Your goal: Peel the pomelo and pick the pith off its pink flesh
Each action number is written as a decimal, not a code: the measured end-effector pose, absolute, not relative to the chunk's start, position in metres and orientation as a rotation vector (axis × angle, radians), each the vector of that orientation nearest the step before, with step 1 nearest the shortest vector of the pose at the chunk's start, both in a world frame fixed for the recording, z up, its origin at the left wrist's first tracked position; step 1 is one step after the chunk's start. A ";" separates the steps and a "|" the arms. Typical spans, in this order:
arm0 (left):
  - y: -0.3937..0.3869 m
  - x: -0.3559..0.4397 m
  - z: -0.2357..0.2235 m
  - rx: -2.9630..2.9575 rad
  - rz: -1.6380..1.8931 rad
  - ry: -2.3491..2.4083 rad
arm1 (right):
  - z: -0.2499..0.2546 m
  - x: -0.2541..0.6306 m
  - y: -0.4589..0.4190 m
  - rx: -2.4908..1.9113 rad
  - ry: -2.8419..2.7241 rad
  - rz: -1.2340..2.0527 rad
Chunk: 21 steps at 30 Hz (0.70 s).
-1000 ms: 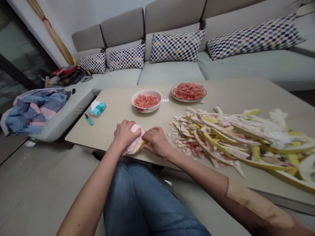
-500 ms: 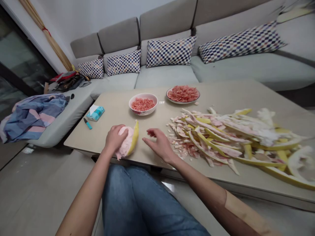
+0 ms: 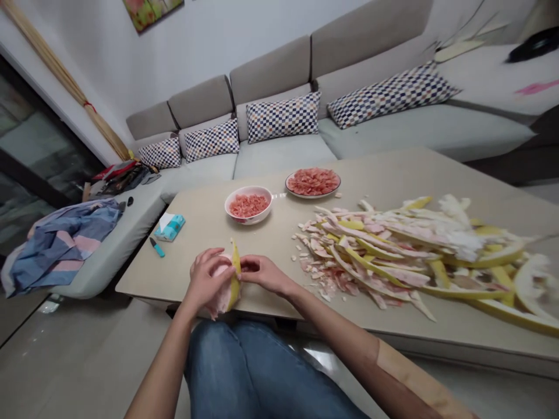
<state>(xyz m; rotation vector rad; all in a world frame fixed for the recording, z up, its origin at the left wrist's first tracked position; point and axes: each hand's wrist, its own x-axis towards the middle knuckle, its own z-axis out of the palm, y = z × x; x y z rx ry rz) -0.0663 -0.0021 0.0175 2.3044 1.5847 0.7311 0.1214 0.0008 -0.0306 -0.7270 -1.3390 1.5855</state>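
A partly peeled pomelo [image 3: 220, 301], pale pink with a ragged lower end, is held at the near edge of the table. My left hand [image 3: 201, 280] is closed round its left side. One strip of yellow peel [image 3: 234, 286] still covers the pomelo's right side, its tip sticking up. My right hand [image 3: 261, 273] is closed on the edge of that strip, with the thumb and fingers pinched together. Part of the fruit is hidden behind my left fingers.
A bowl [image 3: 248, 219] and a plate [image 3: 312, 192] of red pomelo flesh stand farther back. Several peel strips [image 3: 379, 256] and crumbs cover the right side. A tissue pack [image 3: 170, 227] and a small blue-handled knife [image 3: 157, 248] lie at left. Behind runs a grey sofa [image 3: 279, 156].
My right hand came off the peel, moved right and opened, then returned and gripped the strip's edge. My left hand kept hold of the pomelo and turned it more upright. The camera view tilted.
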 end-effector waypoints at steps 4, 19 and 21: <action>-0.005 -0.061 0.018 2.323 0.672 1.647 | -0.028 0.118 0.000 -0.827 -1.417 1.455; 0.010 -0.040 0.018 2.211 0.780 1.774 | -0.050 0.086 -0.007 -1.144 -1.077 1.071; 0.012 -0.044 0.015 2.192 0.840 1.802 | -0.060 0.082 -0.016 -1.106 -0.836 1.229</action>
